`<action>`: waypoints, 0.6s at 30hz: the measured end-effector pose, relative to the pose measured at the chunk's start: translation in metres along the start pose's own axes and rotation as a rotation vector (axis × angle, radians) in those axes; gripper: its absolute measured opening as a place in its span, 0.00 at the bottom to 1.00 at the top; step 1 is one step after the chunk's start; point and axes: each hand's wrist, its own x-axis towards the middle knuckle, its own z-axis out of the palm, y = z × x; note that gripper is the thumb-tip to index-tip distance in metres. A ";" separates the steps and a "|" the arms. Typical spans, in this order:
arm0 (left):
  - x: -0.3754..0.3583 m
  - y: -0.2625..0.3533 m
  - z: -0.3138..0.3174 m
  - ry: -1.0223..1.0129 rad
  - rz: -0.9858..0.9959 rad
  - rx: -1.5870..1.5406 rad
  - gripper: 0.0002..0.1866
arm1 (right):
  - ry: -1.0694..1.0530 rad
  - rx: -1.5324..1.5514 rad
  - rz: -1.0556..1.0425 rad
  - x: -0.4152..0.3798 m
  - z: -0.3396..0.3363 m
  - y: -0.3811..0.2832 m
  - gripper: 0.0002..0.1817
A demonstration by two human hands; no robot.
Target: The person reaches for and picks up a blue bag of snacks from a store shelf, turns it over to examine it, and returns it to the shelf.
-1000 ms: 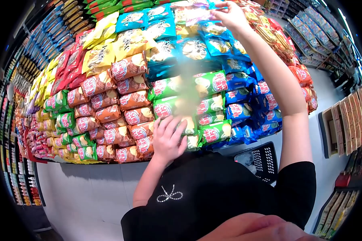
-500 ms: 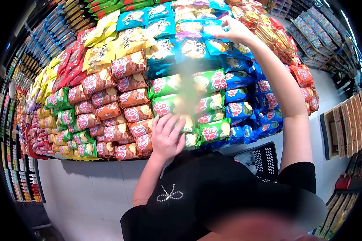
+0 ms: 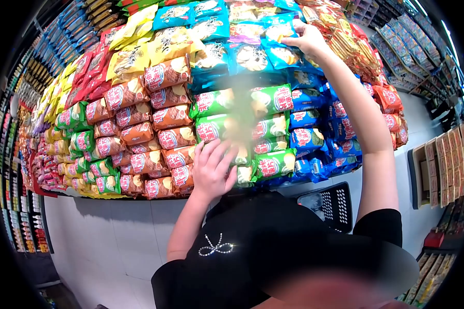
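Observation:
At the far side of the heaped display, my right hand (image 3: pixel 310 41) grips the right edge of a blue snack bag (image 3: pixel 279 32), its thumb and fingers closed about the edge. More blue bags (image 3: pixel 251 57) lie just below and to the left. My left hand (image 3: pixel 212 167) lies flat at the near edge with its fingers stretched out, over green chip packs (image 3: pixel 216 129) and beside the brown chip packs (image 3: pixel 180 154). It holds nothing. A blurred patch covers part of the green packs in the middle.
Dark blue packs (image 3: pixel 307 139) are stacked under my right arm. Yellow bags (image 3: pixel 129 62) lie at the left. A black basket (image 3: pixel 337 208) stands on the floor by my right side. Cartons (image 3: pixel 446 170) stand at the right, and shelves (image 3: pixel 23 206) line the left.
My right hand has shifted slightly right, and the blue bag at its fingers is now tilted and shows more of its front. My left hand stays at the green packs.

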 end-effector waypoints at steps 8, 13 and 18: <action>0.000 0.000 -0.001 -0.013 0.007 0.000 0.21 | 0.112 0.442 0.039 -0.013 -0.009 -0.003 0.24; 0.000 0.003 -0.007 -0.077 -0.014 0.013 0.22 | 0.108 0.641 -0.066 -0.064 -0.035 -0.029 0.18; 0.004 0.007 -0.018 -0.152 -0.046 0.069 0.29 | 0.070 0.706 -0.066 -0.127 -0.052 -0.052 0.16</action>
